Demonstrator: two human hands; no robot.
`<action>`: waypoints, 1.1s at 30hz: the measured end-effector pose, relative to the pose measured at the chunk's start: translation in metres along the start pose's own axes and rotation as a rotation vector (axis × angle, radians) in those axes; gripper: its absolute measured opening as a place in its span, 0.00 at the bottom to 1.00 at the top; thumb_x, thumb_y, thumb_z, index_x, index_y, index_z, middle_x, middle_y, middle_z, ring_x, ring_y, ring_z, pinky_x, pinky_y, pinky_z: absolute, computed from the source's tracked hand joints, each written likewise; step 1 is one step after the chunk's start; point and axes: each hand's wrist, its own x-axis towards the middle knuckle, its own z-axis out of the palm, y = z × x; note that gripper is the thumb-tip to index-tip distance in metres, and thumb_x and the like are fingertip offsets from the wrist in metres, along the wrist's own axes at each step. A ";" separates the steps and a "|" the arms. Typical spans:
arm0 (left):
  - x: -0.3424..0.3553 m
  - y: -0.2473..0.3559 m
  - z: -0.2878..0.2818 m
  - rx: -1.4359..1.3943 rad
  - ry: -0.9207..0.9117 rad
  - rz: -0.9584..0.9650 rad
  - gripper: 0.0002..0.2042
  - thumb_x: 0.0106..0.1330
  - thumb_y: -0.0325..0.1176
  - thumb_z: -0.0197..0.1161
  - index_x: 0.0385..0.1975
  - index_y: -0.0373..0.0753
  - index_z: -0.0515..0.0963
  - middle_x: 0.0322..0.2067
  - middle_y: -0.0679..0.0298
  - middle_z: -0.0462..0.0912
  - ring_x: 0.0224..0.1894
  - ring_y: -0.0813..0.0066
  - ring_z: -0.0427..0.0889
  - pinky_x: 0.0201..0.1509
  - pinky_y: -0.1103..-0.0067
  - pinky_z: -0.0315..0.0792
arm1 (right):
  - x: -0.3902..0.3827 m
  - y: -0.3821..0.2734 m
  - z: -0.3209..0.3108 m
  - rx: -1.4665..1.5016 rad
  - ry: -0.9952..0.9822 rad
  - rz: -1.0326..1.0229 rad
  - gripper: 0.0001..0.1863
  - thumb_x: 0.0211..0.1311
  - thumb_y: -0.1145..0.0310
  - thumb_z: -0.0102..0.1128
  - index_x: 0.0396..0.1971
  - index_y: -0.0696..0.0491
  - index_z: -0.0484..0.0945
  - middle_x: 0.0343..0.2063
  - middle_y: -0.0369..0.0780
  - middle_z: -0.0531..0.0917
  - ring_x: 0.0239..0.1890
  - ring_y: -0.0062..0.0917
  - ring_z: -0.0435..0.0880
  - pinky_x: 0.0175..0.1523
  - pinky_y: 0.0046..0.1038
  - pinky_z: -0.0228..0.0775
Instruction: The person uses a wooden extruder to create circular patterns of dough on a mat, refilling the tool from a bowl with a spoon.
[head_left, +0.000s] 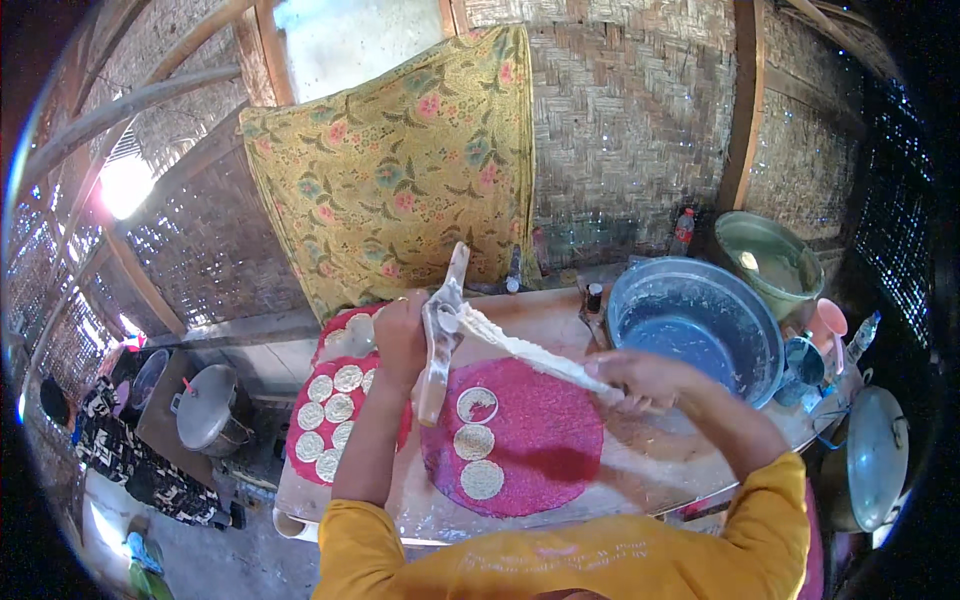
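My left hand [402,332] is closed on a pale, long-handled tool with a round middle [445,318], held upright over the table's left-centre. My right hand [645,380] grips the end of a long white stick, seemingly coated in paste [535,355], which slants up to the tool's middle. Below them lies a round magenta sheet [540,450] with a white ring mould [462,405] and two pale speckled discs [483,480] in a column. At my left, several more discs [339,408] lie on pink sheets [300,445], partly behind my forearm.
A large blue tub [690,335], a green basin [762,255], a pink scoop [826,320] and a bottle [684,230] stand at right, a metal pot [868,455] beside the table [650,485]. A lidded pot [208,405] stands left. A floral cloth [385,180] hangs behind.
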 end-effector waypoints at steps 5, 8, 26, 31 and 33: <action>0.019 0.031 -0.018 0.051 -0.117 0.295 0.15 0.46 0.41 0.65 0.26 0.39 0.69 0.20 0.60 0.72 0.24 0.58 0.74 0.26 0.66 0.67 | 0.004 -0.060 0.013 -1.026 0.335 -0.236 0.20 0.61 0.60 0.49 0.53 0.44 0.69 0.21 0.36 0.77 0.21 0.23 0.78 0.20 0.25 0.68; 0.025 0.050 -0.020 -0.084 -0.185 0.224 0.16 0.46 0.39 0.65 0.34 0.41 0.72 0.21 0.60 0.75 0.26 0.58 0.77 0.28 0.66 0.69 | 0.001 -0.072 0.053 -1.737 0.494 -0.588 0.21 0.57 0.67 0.47 0.53 0.47 0.69 0.23 0.39 0.79 0.24 0.27 0.81 0.23 0.30 0.72; 0.004 0.008 -0.024 -2.165 -0.372 -1.042 0.05 0.55 0.32 0.58 0.26 0.39 0.71 0.17 0.68 0.68 0.18 0.76 0.69 0.19 0.80 0.65 | -0.016 -0.093 0.021 -1.962 0.266 -0.726 0.30 0.49 0.68 0.51 0.57 0.34 0.65 0.19 0.36 0.73 0.18 0.33 0.76 0.20 0.34 0.69; 0.005 0.036 -0.023 -2.483 -0.672 -0.942 0.05 0.57 0.33 0.56 0.24 0.42 0.68 0.17 0.68 0.66 0.18 0.77 0.69 0.21 0.78 0.64 | 0.006 -0.082 0.018 -1.928 0.174 -0.755 0.33 0.47 0.68 0.53 0.58 0.33 0.64 0.21 0.36 0.73 0.17 0.34 0.75 0.19 0.35 0.67; 0.002 0.038 -0.025 -2.467 -0.636 -0.920 0.06 0.58 0.35 0.56 0.24 0.43 0.67 0.17 0.69 0.65 0.18 0.78 0.69 0.22 0.78 0.64 | 0.003 -0.079 0.018 -1.884 0.134 -0.745 0.33 0.47 0.68 0.54 0.58 0.33 0.63 0.21 0.36 0.73 0.17 0.34 0.75 0.20 0.35 0.67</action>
